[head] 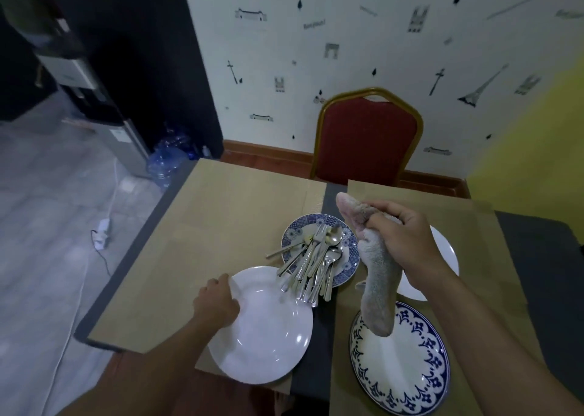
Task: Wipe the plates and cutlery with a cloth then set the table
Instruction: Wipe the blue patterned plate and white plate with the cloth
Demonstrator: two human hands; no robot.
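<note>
Head view: cloth (376, 276), raised over tabletop (221, 213), gripped by right hand (407, 238). White plate (268, 330) at near edge, rim pinched by left hand (218, 302). Cutlery (313, 264) heaped on patterned plate (319, 221). Wallpaper (284, 52) lettering blurred, unreadable.

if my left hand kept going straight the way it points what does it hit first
The left hand grips the white plate at its rim. Going on across it, it would likely meet the cutlery handles overhanging from the small blue plate first; depth is unclear.
</note>
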